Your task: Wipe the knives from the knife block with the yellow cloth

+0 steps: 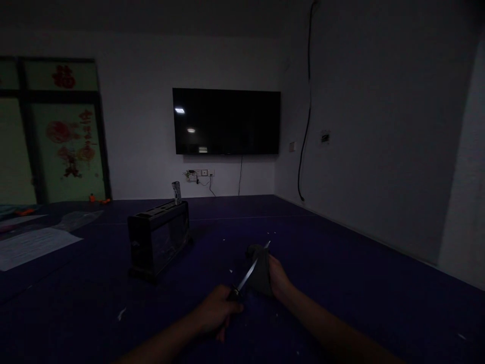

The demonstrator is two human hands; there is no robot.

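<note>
My left hand is closed round the dark handle of a knife. Its bright, narrow blade points up and to the right, away from me. A dark grey cloth is gripped in my right hand, and the blade lies across or against it; the dim light hides which. The tip shows just above the cloth's upper edge. Both hands are low over the dark blue surface. To their left stands a black, box-shaped appliance with slots on top, resembling a toaster, with a small patterned object upright on it.
White scraps are scattered on the blue surface. Printed paper and clear plastic lie at the left, with small orange items by the door. A television hangs on the far wall; a black cable runs down the right wall.
</note>
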